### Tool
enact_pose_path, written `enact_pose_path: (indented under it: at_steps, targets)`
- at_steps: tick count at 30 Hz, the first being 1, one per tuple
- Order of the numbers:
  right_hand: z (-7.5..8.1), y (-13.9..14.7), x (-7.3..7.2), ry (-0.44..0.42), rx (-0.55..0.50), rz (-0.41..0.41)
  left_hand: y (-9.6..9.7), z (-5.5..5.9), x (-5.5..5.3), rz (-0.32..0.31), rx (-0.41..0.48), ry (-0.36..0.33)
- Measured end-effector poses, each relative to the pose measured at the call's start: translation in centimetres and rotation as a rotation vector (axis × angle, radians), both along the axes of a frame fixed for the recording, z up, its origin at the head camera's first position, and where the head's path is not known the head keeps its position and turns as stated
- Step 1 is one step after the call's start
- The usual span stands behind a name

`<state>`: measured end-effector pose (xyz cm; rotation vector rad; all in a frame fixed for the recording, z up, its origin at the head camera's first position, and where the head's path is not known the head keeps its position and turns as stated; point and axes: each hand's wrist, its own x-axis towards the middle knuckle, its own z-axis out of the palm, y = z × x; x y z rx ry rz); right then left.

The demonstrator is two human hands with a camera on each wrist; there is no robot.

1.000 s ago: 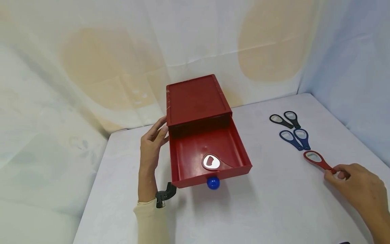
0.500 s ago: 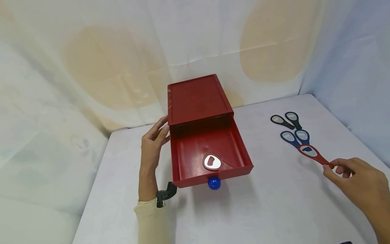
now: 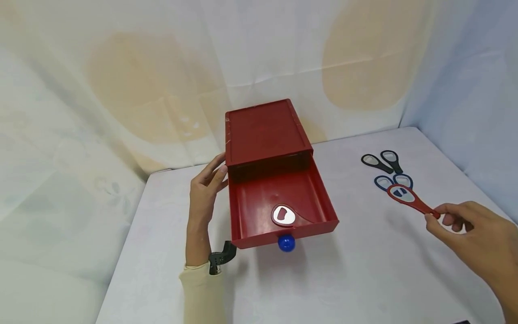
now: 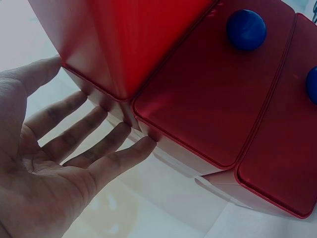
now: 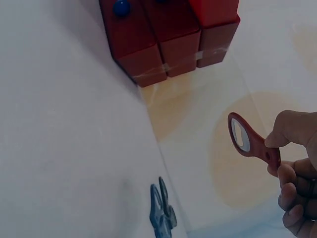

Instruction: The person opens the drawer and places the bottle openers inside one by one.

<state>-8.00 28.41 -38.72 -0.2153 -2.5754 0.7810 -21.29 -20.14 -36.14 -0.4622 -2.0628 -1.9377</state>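
In the head view my right hand [image 3: 475, 229] pinches the handle end of a red bottle opener [image 3: 417, 203] between thumb and index finger, above the table. Its ring overlaps two blue bottle openers [image 3: 383, 182] in this view. My left hand [image 3: 204, 193] rests its fingertips on the left side of a red drawer cabinet [image 3: 267, 132]. The left wrist view has those fingers [image 4: 111, 161] fairly straight along the cabinet's side. The top drawer [image 3: 259, 184] is pulled out. Inside it, near the front, lies another red bottle opener [image 3: 290, 216]; its handle blends into the drawer.
Two black bottle openers [image 3: 385, 168] lie behind the blue ones on the white-covered table [image 3: 372, 270]. Lower drawers with blue knobs [image 4: 246, 29] stay closed. A white cloth [image 3: 263, 49] hangs behind, and a dark object edge shows at the bottom right.
My right hand has lifted the red bottle opener and carried it left, toward and over the blue ones. The left hand and the drawer keep their places.
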Motion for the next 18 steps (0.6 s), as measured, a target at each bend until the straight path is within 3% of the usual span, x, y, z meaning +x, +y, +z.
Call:
enact_pose_path:
  at_steps: [8,15,18]
  targets:
    - [1.6,-1.6,0.1,0.150,-0.056,0.050,0.0,-0.1,-0.1,0.006,-0.009,0.009]
    - [3.1,-2.7,0.2,0.175,-0.083,0.079,0.0,-0.2,-0.2,0.005,-0.008,0.011]
    - [3.6,-3.3,0.0,0.244,-0.065,0.115,0.0,-0.3,-0.2,0.005,-0.007,0.008]
